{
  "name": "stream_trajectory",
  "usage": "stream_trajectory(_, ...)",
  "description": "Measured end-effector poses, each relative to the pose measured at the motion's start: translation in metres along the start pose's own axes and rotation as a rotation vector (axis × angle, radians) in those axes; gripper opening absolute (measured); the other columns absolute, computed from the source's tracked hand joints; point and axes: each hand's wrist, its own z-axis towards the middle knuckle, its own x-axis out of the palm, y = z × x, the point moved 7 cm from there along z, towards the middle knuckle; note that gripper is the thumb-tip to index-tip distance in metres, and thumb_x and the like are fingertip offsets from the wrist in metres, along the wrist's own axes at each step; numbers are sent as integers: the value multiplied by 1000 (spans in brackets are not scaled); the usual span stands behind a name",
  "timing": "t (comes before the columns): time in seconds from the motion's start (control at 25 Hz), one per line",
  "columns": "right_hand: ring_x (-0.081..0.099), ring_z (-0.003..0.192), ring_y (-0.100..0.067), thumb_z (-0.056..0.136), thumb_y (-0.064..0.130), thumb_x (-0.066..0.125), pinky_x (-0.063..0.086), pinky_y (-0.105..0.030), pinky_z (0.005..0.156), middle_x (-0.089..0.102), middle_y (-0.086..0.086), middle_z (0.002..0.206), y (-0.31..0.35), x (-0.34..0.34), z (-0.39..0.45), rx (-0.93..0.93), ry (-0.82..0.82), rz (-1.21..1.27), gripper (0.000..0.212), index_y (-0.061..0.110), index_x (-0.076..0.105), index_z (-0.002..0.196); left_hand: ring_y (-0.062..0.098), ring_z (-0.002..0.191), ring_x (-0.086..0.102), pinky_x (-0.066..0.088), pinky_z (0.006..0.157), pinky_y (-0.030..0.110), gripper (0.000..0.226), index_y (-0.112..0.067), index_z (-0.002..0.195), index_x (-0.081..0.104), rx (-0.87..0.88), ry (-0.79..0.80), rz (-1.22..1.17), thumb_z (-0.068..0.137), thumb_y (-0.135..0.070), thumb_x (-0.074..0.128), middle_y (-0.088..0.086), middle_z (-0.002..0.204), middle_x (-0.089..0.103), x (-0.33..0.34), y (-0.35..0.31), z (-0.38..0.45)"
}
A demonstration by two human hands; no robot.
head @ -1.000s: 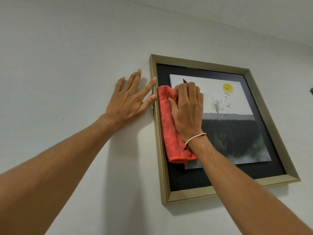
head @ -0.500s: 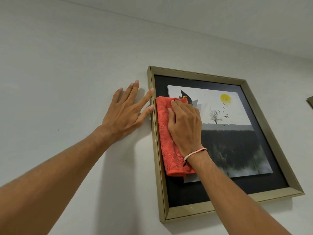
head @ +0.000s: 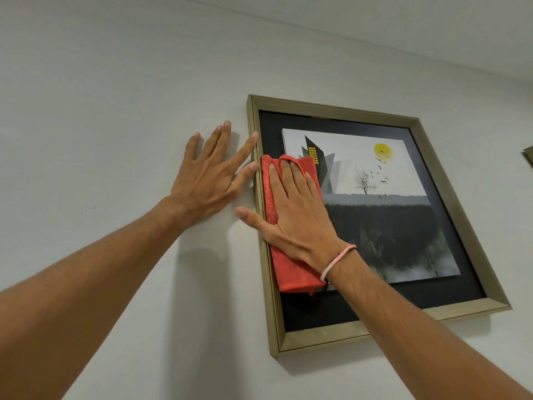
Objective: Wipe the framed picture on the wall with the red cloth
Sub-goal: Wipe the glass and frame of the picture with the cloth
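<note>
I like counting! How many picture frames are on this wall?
2. The big gold framed picture hangs in the middle, where the right hand presses the red cloth. Only a corner of a second frame peeks in at the right edge; more may be out of view.

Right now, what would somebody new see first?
The red cloth stands out, pressed flat by the right hand on the left side of the picture. Next comes the yellow sun near the picture's top right. The left hand lies spread on the wall, fingertips touching the frame's left edge.
</note>
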Motion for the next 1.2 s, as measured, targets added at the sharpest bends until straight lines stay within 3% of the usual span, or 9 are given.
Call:
stream_trajectory(0.28,-22,155,-10,70,103,19,-5,-45,128,-23,5,169,20,24,-143,4,179,109,128,20,-20,159,29,161,1,5,129,58,70,-38,162,-6,-7,17,-27,98,-62,4,14,174,-3,-2,-1,0)
stream_trajectory(0.44,-37,149,-8,63,106,5,-17,-46,126,-39,8,162,22,35,-162,43,248,57,129,22,-34,152,29,161,0,4,129,58,71,-38,162,-7,-13,30,-16,96,-63,2,13,174,-4,-3,-3,0)
stream_trajectory(0.72,-15,157,-13,73,100,11,-11,-37,125,-11,-4,171,12,14,-63,68,33,96,123,17,-11,161,28,161,0,4,129,57,70,-39,162,-7,-8,13,-16,97,-63,3,13,174,-5,1,-1,1)
stream_trajectory(0.92,-10,158,-19,84,88,28,-8,-42,128,-8,-9,172,3,-2,20,5,83,32,113,13,-9,161,30,161,1,8,128,58,75,-36,162,-11,25,16,49,92,-64,-5,18,173,-7,1,1,0)
stream_trajectory(1.12,-17,156,-12,74,99,26,-3,-44,129,-15,1,171,18,6,-72,-4,81,154,124,21,-15,161,28,161,0,3,129,58,70,-39,162,-7,-12,16,-30,97,-63,2,14,174,-5,0,0,1)
stream_trajectory(1.2,-14,157,-13,73,98,39,0,-42,128,-15,3,172,22,19,-132,11,145,140,127,22,-11,162,29,161,-2,3,129,59,70,-39,162,-8,-15,19,-23,96,-63,2,13,174,-5,0,0,1)
